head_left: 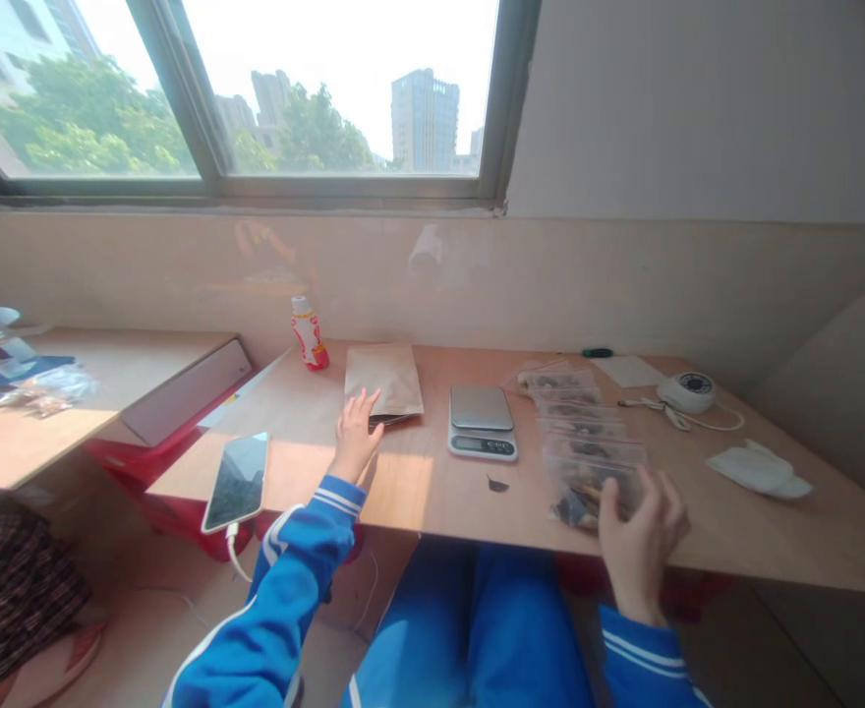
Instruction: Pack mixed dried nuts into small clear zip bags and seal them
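My left hand is at the near edge of a brown paper bag, fingers spread, holding nothing. My right hand hovers at the near end of a row of clear zip bags, thumb and fingers apart. The nearest zip bag has dark and brown pieces in it; others overlap behind it. Between my hands sits a white digital scale with a bare metal plate. One small dark piece lies on the table in front of the scale.
On the wooden table are a phone with a white cable, a red and white bottle, a green-handled tool, white paper, a white dome camera and a crumpled white tissue. A person's legs show at left.
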`<state>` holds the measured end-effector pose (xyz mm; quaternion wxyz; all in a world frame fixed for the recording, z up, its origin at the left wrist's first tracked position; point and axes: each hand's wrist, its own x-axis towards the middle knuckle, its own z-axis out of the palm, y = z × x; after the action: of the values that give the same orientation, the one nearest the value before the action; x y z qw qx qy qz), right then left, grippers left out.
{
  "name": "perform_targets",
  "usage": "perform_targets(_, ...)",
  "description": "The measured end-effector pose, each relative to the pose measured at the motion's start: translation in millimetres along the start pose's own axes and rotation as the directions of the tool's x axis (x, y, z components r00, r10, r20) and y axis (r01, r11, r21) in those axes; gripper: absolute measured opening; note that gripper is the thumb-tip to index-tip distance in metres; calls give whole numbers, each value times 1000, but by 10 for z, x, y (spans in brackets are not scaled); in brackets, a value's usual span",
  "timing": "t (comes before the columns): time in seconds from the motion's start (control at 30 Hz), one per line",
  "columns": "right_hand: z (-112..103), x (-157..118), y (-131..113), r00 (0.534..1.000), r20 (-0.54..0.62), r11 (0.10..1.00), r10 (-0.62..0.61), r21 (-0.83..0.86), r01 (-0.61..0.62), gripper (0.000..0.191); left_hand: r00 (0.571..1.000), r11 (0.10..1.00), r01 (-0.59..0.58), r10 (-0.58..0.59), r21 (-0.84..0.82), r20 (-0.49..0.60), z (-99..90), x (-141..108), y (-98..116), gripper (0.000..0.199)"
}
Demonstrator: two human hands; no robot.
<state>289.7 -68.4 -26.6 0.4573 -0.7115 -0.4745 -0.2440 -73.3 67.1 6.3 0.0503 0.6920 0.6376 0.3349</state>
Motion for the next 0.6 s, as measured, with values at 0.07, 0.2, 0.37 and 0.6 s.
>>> perform_targets(0.07, 130, -138, -16, 991, 133, 999, -25, -29, 29, 54, 995, 991, -17, 4, 133, 103, -1, 141, -109, 55)
perform_targets(0.2, 393, -58, 13, 958, 282, 997, 45, -76, -24, 56, 979, 974, -100, 59, 206, 196, -69, 289, -211, 41)
perform_targets(0.37, 359, 243, -835, 967, 227, 949, -115, 313, 40, 45, 981, 965, -195, 195, 176, 19, -300, 190, 16, 36)
perform_targets(0.6, 464, -47, -2294, 664, 277, 535, -694, 816, 219, 30, 1000, 1000, -24, 24, -9, 13, -752, -59, 472, 34)
